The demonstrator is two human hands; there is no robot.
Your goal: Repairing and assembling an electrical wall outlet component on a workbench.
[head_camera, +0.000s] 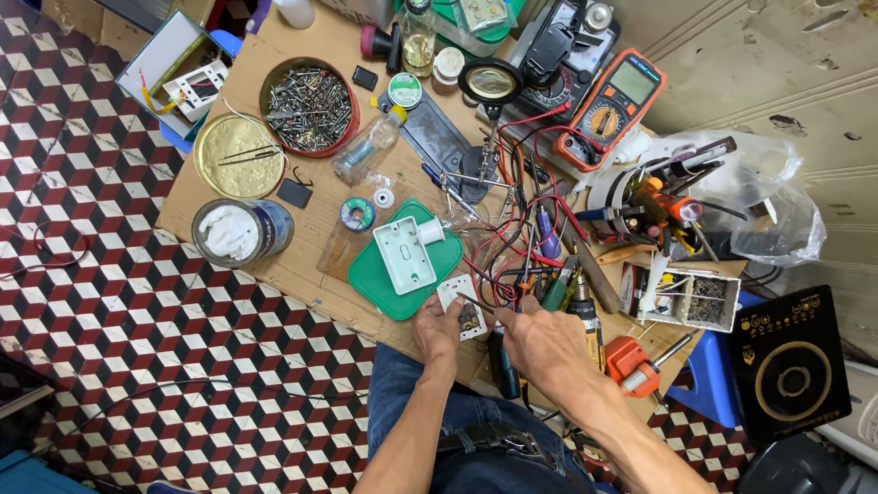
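A cardboard sheet [274,265] carries the clutter. At its near edge, the left hand [437,331] pinches a small white plastic socket [463,311], while the right hand [540,340] is closed on a thin metal probe touching it: likely soldering or testing, needing a steady tip.

Premises: a small electrical repair workshop, set up at floor level. Evidence: a cardboard-covered worktop [302,265] on a patterned tiled floor [110,302]; an orange multimeter [611,108] with red leads; a tin of screws [309,106]; a solder reel [357,214]; a magnifier stand [490,84]; screwdrivers [567,284]. Possibly an induction hob [792,373] awaiting attention.
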